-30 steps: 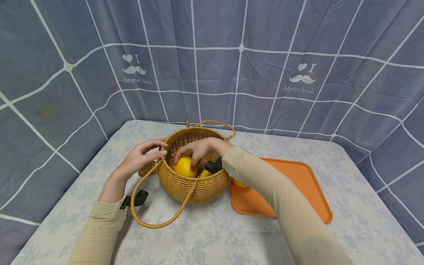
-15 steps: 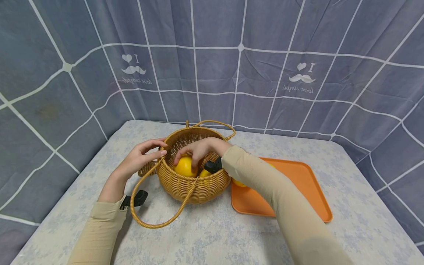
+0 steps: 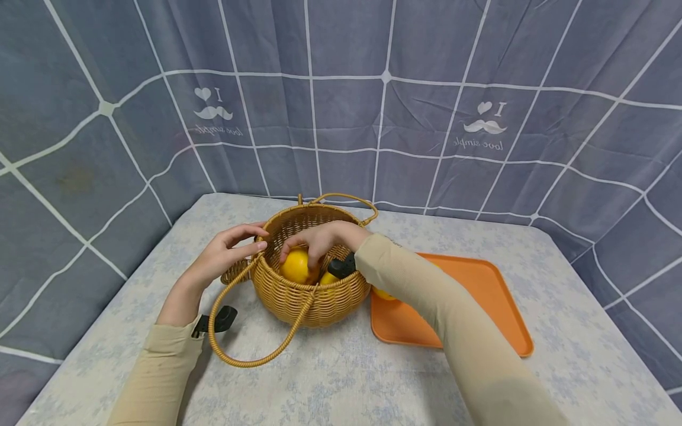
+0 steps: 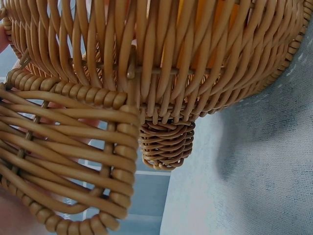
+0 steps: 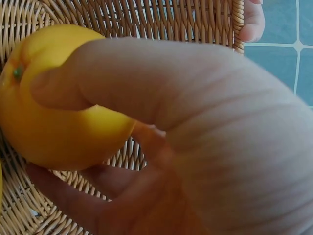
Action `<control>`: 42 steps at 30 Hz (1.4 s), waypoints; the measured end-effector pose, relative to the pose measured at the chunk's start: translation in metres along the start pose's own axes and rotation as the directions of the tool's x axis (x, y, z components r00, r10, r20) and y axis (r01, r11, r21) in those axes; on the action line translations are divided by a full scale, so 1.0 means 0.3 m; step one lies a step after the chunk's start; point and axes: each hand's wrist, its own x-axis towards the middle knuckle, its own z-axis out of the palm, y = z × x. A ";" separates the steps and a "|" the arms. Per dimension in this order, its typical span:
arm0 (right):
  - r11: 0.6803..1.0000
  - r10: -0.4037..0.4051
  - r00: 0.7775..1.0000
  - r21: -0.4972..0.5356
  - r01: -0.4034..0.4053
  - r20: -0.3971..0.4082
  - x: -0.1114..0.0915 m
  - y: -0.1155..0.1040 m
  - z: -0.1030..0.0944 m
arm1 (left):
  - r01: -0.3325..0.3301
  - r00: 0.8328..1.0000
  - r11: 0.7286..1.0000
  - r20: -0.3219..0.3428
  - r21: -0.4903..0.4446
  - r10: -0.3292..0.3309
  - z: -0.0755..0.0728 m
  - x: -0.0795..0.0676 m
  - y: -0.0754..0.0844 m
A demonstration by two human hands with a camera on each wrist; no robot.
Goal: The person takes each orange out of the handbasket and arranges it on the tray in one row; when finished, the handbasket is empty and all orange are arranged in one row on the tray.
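Inside a round wicker basket (image 3: pixel 314 309), my right hand (image 3: pixel 322 239) grips an orange (image 3: pixel 295 266) from above. The right wrist view shows the thumb across the top of the orange (image 5: pixel 58 132), near its green stem, and fingers curled beneath. A second yellow fruit (image 3: pixel 328 278) lies beside it, mostly hidden by the black wrist camera. My left hand (image 3: pixel 226 251) touches the outside of the basket's left rim with fairly straight fingers and thumb. In the left wrist view a flat wicker flap (image 4: pixel 63 147) covers much of that hand.
An orange tray (image 3: pixel 479 290) lies right of the basket, partly under my right forearm. Yellow fruit (image 3: pixel 385 294) shows at its left end. One basket handle (image 3: pixel 250 362) droops toward me over the table; the other handle (image 3: pixel 351 196) leans back. A grey-blue curtain (image 3: pixel 351 118) stands behind.
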 end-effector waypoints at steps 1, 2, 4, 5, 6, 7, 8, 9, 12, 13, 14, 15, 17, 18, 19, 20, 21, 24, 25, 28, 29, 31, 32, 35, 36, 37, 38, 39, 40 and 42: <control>1.000 0.001 1.000 0.001 -0.001 0.001 0.000 0.000 0.000 | 0.000 1.000 1.000 0.000 -0.001 0.000 0.000 0.000 0.000; 1.000 0.001 1.000 0.000 -0.001 0.004 -0.001 0.000 0.000 | 0.000 1.000 1.000 0.000 -0.002 0.000 0.000 0.001 -0.001; 1.000 0.002 1.000 -0.002 -0.002 0.009 0.000 0.001 0.000 | -0.001 1.000 1.000 0.000 -0.002 0.001 0.000 0.001 -0.002; 1.000 0.005 1.000 -0.005 -0.005 0.011 0.000 0.001 0.000 | -0.001 1.000 1.000 0.002 -0.001 0.001 -0.001 0.001 -0.003; 1.000 0.006 1.000 -0.011 -0.006 0.010 0.001 0.002 0.000 | -0.002 1.000 1.000 0.003 0.000 0.002 -0.001 0.002 -0.005; 1.000 0.007 1.000 -0.019 -0.007 0.008 0.001 0.002 -0.001 | -0.002 1.000 1.000 0.003 0.002 0.002 -0.002 0.002 -0.006; 1.000 0.007 1.000 -0.026 -0.007 0.003 0.002 0.002 -0.001 | -0.004 1.000 1.000 0.002 0.003 0.004 -0.003 0.002 -0.007; 0.999 0.008 1.000 -0.032 -0.008 -0.003 0.004 0.004 -0.002 | -0.004 1.000 1.000 0.002 0.004 0.004 -0.003 0.002 -0.007; 0.999 0.006 1.000 -0.042 -0.007 -0.020 0.007 0.004 -0.004 | -0.004 1.000 1.000 -0.002 0.008 0.004 -0.006 0.003 -0.008; 0.999 0.008 1.000 -0.044 -0.009 -0.025 0.008 0.005 -0.004 | -0.004 1.000 1.000 -0.002 0.010 0.004 -0.006 0.004 -0.008; 0.999 0.008 1.000 -0.049 -0.009 -0.028 0.009 0.005 -0.005 | -0.002 1.000 1.000 -0.003 0.010 0.003 -0.006 0.005 -0.008; 0.998 0.008 0.999 -0.057 -0.009 -0.031 0.009 0.005 -0.005 | -0.002 1.000 1.000 -0.003 0.011 0.002 -0.006 0.005 -0.008; 0.997 0.003 0.999 -0.078 -0.006 -0.034 0.009 0.003 -0.007 | -0.004 1.000 1.000 0.001 0.012 0.003 -0.006 0.006 -0.007; 0.996 0.001 0.999 -0.092 -0.005 -0.037 0.008 0.003 -0.008 | -0.004 1.000 1.000 0.003 0.011 0.004 -0.006 0.006 -0.007; 0.994 -0.003 0.999 -0.108 -0.001 -0.039 0.008 0.003 -0.008 | -0.005 1.000 1.000 0.004 0.011 0.005 -0.006 0.006 -0.007; 0.993 -0.010 0.999 -0.120 0.005 -0.040 0.007 0.003 -0.009 | -0.007 1.000 1.000 0.004 0.010 0.007 -0.006 0.007 -0.006; 0.992 -0.014 0.999 -0.128 0.009 -0.040 0.006 0.003 -0.010 | -0.010 1.000 1.000 0.005 0.009 0.010 -0.006 0.007 -0.006; 0.991 -0.026 0.999 -0.129 0.020 -0.041 0.001 0.003 -0.011 | -0.014 1.000 1.000 0.006 0.011 0.014 -0.005 0.007 -0.006; 0.992 -0.033 0.999 -0.126 0.028 -0.041 -0.001 0.003 -0.012 | -0.012 1.000 1.000 0.007 0.012 0.012 -0.005 0.006 -0.006; 0.992 -0.057 0.997 -0.114 0.051 -0.053 -0.012 0.000 -0.016 | -0.005 1.000 1.000 0.007 0.017 0.005 -0.004 0.003 -0.005; 0.993 -0.061 0.996 -0.107 0.054 -0.064 -0.019 -0.002 -0.019 | -0.004 1.000 1.000 0.009 0.019 0.004 -0.004 0.003 -0.004; 0.993 -0.083 0.992 -0.091 0.074 -0.096 -0.031 -0.001 -0.027 | 0.000 1.000 1.000 0.008 0.019 0.000 -0.005 0.002 -0.003; 0.993 -0.095 0.989 -0.076 0.086 -0.116 -0.038 0.000 -0.031 | 0.001 1.000 1.000 0.008 0.018 -0.001 -0.005 0.001 -0.003; 0.993 -0.120 0.975 -0.031 0.116 -0.189 -0.067 0.009 -0.047 | -0.003 1.000 1.000 0.013 0.015 0.003 -0.006 0.000 -0.004; 0.991 -0.129 0.969 -0.007 0.130 -0.210 -0.077 0.013 -0.053 | -0.004 1.000 1.000 0.014 0.015 0.003 -0.006 0.000 -0.004; 0.988 -0.142 0.963 0.020 0.150 -0.228 -0.088 0.018 -0.059 | -0.004 1.000 1.000 0.015 0.014 0.004 -0.006 0.000 -0.005; 0.986 -0.149 0.958 0.041 0.164 -0.245 -0.100 0.021 -0.065 | -0.004 1.000 1.000 0.016 0.014 0.004 -0.006 0.001 -0.005; 0.981 -0.162 0.952 0.065 0.184 -0.261 -0.112 0.025 -0.071 | -0.003 1.000 1.000 0.016 0.015 0.003 -0.005 0.001 -0.005; 0.974 -0.175 0.945 0.092 0.207 -0.276 -0.124 0.028 -0.077 | -0.002 1.000 1.000 0.016 0.015 0.002 -0.005 0.002 -0.005; 0.955 -0.214 0.930 0.136 0.263 -0.298 -0.148 0.032 -0.088 | 0.000 1.000 1.000 0.016 0.016 0.000 -0.005 0.003 -0.006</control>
